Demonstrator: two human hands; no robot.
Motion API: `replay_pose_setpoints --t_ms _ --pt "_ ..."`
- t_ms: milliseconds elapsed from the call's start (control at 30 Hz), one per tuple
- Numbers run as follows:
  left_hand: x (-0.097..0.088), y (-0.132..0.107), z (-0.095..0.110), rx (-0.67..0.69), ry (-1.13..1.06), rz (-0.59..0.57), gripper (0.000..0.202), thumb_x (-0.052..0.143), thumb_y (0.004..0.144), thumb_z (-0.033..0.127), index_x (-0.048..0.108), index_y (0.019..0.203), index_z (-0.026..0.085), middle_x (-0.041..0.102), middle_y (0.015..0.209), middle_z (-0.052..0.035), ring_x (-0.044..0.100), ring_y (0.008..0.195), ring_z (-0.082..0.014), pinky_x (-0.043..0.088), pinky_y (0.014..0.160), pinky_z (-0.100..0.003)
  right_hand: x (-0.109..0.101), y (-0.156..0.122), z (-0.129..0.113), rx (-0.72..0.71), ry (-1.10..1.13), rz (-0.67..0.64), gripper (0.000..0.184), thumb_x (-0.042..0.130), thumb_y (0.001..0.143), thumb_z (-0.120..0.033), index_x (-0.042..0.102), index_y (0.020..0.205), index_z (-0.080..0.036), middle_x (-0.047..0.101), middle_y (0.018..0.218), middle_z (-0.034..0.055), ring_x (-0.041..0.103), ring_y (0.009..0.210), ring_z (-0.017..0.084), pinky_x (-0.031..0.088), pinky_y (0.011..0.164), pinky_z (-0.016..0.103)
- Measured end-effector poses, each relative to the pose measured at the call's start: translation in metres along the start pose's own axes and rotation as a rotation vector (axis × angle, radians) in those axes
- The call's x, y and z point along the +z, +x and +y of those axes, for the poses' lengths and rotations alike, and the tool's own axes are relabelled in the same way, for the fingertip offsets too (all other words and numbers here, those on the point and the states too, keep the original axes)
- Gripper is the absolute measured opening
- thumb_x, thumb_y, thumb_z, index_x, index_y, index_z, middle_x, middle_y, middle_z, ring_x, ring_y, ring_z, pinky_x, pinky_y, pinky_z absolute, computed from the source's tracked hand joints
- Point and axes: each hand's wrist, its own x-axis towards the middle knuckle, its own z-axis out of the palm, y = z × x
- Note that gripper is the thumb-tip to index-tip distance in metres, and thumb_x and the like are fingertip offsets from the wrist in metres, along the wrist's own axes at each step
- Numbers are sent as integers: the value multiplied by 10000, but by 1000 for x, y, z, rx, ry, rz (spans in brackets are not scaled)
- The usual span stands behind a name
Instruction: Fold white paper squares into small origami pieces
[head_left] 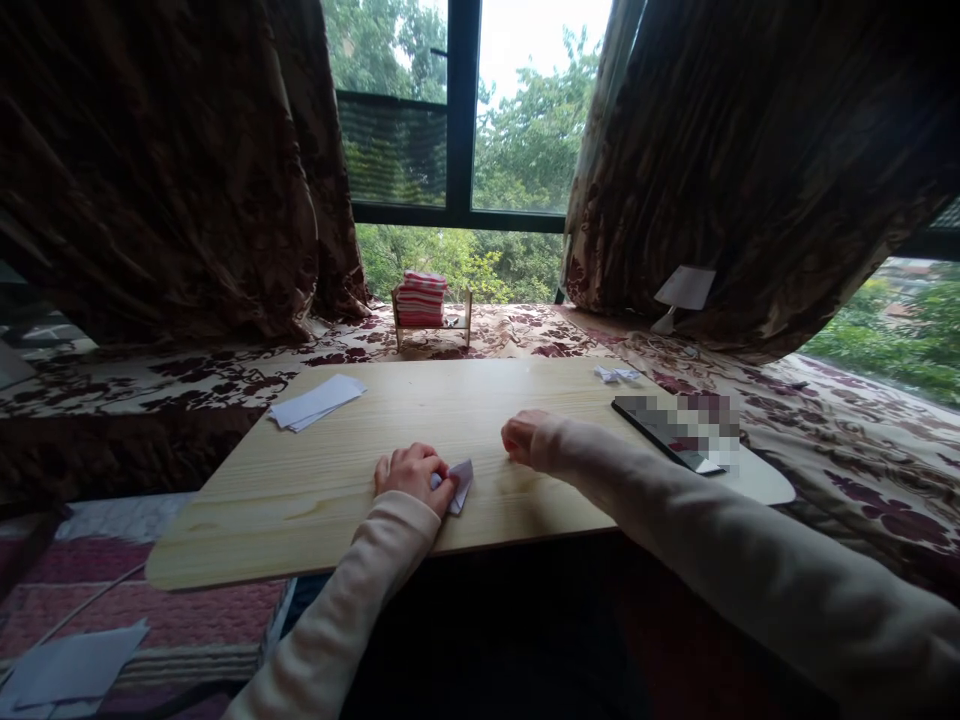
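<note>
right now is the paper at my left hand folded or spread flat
Folded: the paper shows a small, angular shape with a pointed corner; the left hand hides part.

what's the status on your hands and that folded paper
Left hand holding folded paper. Right hand curled, apart from it, contents hidden. Flat dark device off to the right, not between the hands.

Our left hand [414, 472] bends its fingers just below frame centre; our right hand [523, 437] curls slightly right, forearm [675, 510] slanting from lower right.
</note>
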Motion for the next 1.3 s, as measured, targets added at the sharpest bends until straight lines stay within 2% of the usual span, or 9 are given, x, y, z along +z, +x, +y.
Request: replay_pose_setpoints --t_ms 67,167,267,367,500,600,733,1033,1300 --pt "1 -3 1 8 -10 42 90 569 669 292 618 625 231 627 892 -3 501 914 -227 286 895 -459 2 -15 6 -5 25 101 226 498 782 -128 647 953 -133 660 932 103 597 851 180 428 743 259" --pt "2 -4 3 78 -45 100 49 575 661 242 604 627 221 637 920 -4 508 954 -226 243 944 -477 19 -32 -6 -109 297 380 268 436 787 -85 658 920 -153 654 891 75 589 752 144 445 706 246" --pt "0 -4 3 132 -66 78 43 565 677 221 598 649 216 652 894 10 545 910 -202 222 968 -483 42 -35 -31 -175 408 527 335 443 727 -33 663 925 -188 634 894 65 552 827 159 449 737 266" --pt "-6 -8 2 158 -48 50 83 551 704 256 611 657 221 649 836 9 557 848 -202 238 950 -496 56 -27 -43 -195 377 495 286 500 709 -61 678 885 -199 629 890 63 523 843 171 444 769 290" --pt "-12 -24 -3 254 -88 33 148 504 735 252 651 732 259 634 847 -4 530 853 -211 307 887 -456 55 -18 -37 -210 336 408 248 546 678 -69 688 838 -194 640 928 50 506 864 182 441 789 302" --pt "-13 -37 -5 337 -66 64 225 456 737 207 651 836 259 619 876 -32 508 849 -220 308 875 -464 55 -24 -33 -243 332 405 264 525 676 -58 684 835 -195 641 956 42 497 899 188 435 814 318" --pt "-11 -45 -2 369 -43 81 285 449 702 174 633 908 246 598 868 -44 493 854 -231 274 904 -496 59 -42 -39 -241 339 455 296 476 710 -66 658 914 -179 639 974 59 479 958 200 424 845 343" --pt "-8 -47 4 379 -36 111 288 423 707 162 627 897 234 589 842 -46 493 826 -226 280 911 -486 68 -57 -41 -209 424 553 402 448 680 -52 599 1037 -159 624 1026 78 466 1003 210 412 882 365" --pt "-8 -43 1 387 -59 124 273 410 734 156 634 877 219 606 851 -53 505 823 -212 294 911 -465 68 -75 -71 -46 223 493 466 475 697 -127 524 1155 -203 511 1192 94 388 1121 255 328 906 410"
